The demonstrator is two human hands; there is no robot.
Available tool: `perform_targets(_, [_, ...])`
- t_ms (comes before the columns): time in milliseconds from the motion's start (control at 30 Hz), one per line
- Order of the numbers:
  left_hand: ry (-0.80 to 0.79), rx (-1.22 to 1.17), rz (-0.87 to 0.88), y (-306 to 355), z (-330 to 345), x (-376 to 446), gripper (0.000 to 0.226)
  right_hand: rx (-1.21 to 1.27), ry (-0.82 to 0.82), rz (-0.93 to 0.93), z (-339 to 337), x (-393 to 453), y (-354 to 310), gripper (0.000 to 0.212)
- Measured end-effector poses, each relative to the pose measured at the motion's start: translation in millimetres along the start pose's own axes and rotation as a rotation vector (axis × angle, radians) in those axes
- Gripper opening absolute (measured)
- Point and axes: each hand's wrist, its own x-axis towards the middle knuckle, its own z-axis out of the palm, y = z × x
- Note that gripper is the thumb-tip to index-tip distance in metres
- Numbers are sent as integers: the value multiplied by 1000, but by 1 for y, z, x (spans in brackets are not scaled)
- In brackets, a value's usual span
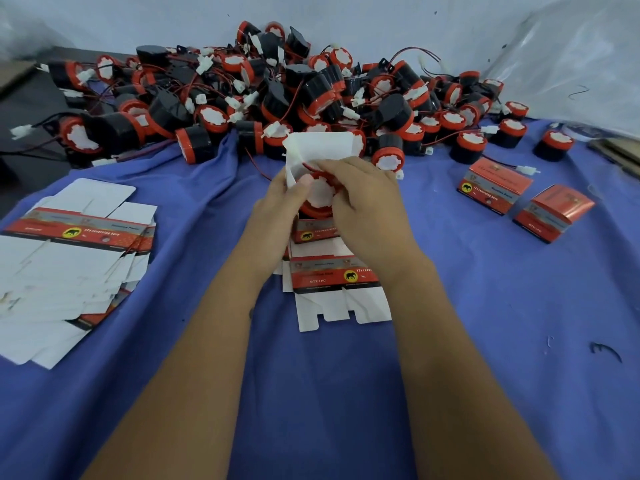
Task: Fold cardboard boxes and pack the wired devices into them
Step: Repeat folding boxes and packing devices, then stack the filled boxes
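cloth [485,306]: blue fabric, matt, creased | flat boxes [79,233]: printed cardboard, white smooth inside | devices [194,140]: black and red plastic, glossy | back sheet [571,64]: shiny clear plastic

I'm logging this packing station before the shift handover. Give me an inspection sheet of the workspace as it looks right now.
Surface: blue cloth, wrinkled.
Job's things: device going into open box; device pile behind; flat cartons at left; flat carton under the hands; two closed boxes at right.
Clutter: dark scrap on cloth.
Grippers: left hand holds the box; right hand grips the device.
Cables: red and black leads with white plugs tangled through pile.
Surroundings: pale wall; clear plastic sheet at right.
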Motion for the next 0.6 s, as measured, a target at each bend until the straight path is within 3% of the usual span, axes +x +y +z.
perform_targets(67, [22,108,-17,-3,2,-4,49,74,39,34,1,2,0,36])
perform_targets(200, [64,113,-34,-5,2,-4,32,300,258,195,0,4,-1,13])
perform_targets(300, [129,94,-48,-3,5,-6,37,409,413,287,-6,7,2,14])
perform_targets(400, [161,114,-32,-1,7,-7,42,434,387,293,-9,5,4,14])
perform_targets(533, [194,100,-36,-1,5,-6,15,413,279,280,-7,4,2,13])
perform_targets(600, [197,72,-53,0,4,-5,21,390,293,254,-5,3,1,10])
